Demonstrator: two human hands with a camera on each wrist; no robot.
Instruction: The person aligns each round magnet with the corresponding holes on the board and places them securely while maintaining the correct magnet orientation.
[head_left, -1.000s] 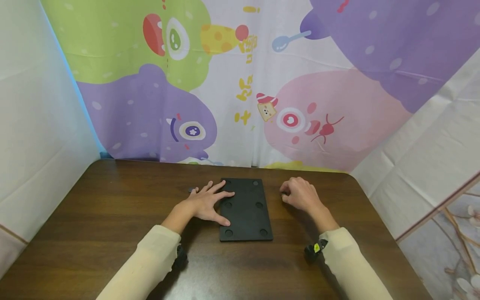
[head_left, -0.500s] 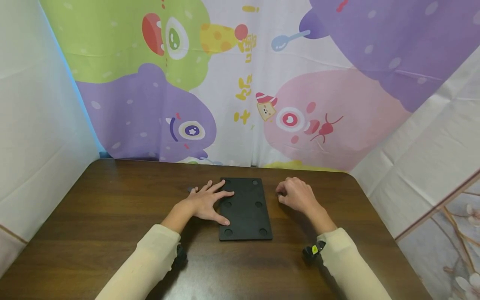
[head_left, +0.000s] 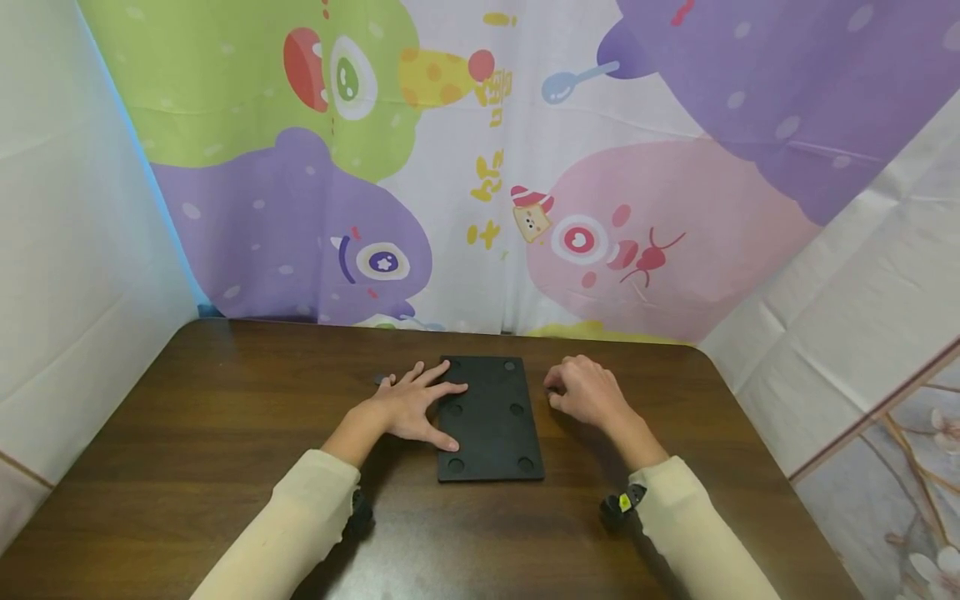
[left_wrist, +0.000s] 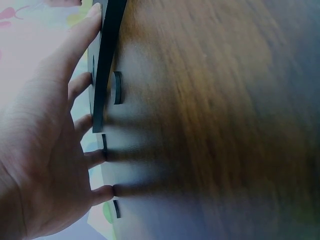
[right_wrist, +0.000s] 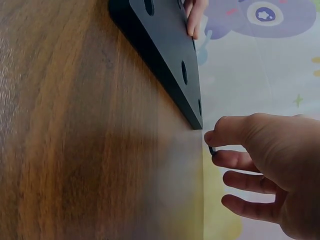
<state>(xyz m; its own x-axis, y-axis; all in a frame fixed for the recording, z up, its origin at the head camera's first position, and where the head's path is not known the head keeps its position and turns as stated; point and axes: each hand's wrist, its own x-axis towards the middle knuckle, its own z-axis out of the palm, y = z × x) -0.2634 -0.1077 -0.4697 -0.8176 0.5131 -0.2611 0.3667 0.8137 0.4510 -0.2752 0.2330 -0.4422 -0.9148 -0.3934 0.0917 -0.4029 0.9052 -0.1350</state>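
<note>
A black rectangular board with several round recesses lies flat on the table. My left hand is spread at its left side, thumb and fingertips on the board's edge and top, the outer fingers reaching past it to the table. Small dark discs lie near that hand: one disc beside the board, another disc by a fingertip, and a third disc beyond the little finger. To the board's right, my right hand pinches a small dark disc between thumb and index finger, its other fingers loosely bent.
The brown wooden table ends at the back against a curtain printed with cartoon animals. Pale cloth walls stand on the left and right. Each wrist wears a black camera on a strap.
My right hand has moved a little left, closer to the board's right edge, with its fingers pinched together. My left hand and the board stay where they were.
</note>
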